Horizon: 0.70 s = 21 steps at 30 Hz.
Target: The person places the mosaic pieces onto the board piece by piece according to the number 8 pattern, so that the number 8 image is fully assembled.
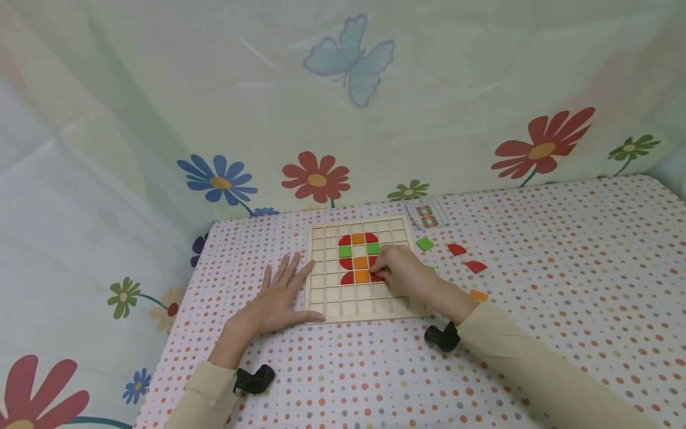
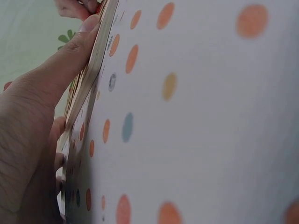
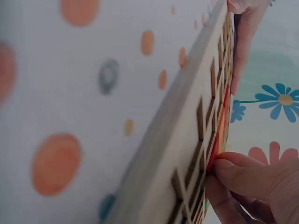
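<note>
1. A wooden grid board (image 1: 317, 295) lies on the dotted table (image 1: 563, 268), near its back edge and toward its back left corner.
2. The left hand (image 1: 274, 304) rests, fingers spread, at the board's left edge, thumb at its near left corner.
3. The right hand (image 1: 399, 271) pinches a red piece (image 1: 377, 277) among the board's coloured pieces (image 1: 357, 239).
4. A green square (image 1: 425, 243) lies beside the board's right edge; two red quarter-rounds (image 1: 457, 249) lie farther right.
5. A patterned card (image 1: 436, 208) lies near the board's back right corner.

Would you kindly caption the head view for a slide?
Right hand pinches red piece on gridded board; left hand spread at board's edge.
</note>
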{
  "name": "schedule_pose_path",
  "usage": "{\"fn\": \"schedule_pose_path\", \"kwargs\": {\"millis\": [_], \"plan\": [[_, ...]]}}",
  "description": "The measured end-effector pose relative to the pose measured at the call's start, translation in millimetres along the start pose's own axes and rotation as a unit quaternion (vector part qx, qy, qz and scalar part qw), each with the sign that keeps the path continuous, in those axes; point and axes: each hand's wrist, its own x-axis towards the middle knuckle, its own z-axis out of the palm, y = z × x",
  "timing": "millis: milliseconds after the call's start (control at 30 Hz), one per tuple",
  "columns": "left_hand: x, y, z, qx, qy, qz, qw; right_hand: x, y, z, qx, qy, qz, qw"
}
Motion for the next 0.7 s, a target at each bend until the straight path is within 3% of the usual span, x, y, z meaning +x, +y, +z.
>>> {"fn": "schedule_pose_path", "kwargs": {"millis": [167,300,500,700], "plan": [[-0.3,-1.2,0.8,-0.001,0.005,0.003,1.0000,-3.4,1.0,3.6,0.007,0.004,0.006,1.000],[-0.2,-2.2,2.1,0.004,0.002,-0.001,1.0000,-6.8,6.4,-1.6,0.045,-0.012,0.001,0.999],[1.4,-2.2,3.1,0.006,0.002,-0.003,1.0000,-19.6,24.4,-32.2,0.112,-0.034,0.016,0.993],[0.9,-1.7,3.1,0.006,0.003,-0.001,1.0000,-56.7,43.9,-58.7,0.071,-0.023,-0.007,0.997]]}}
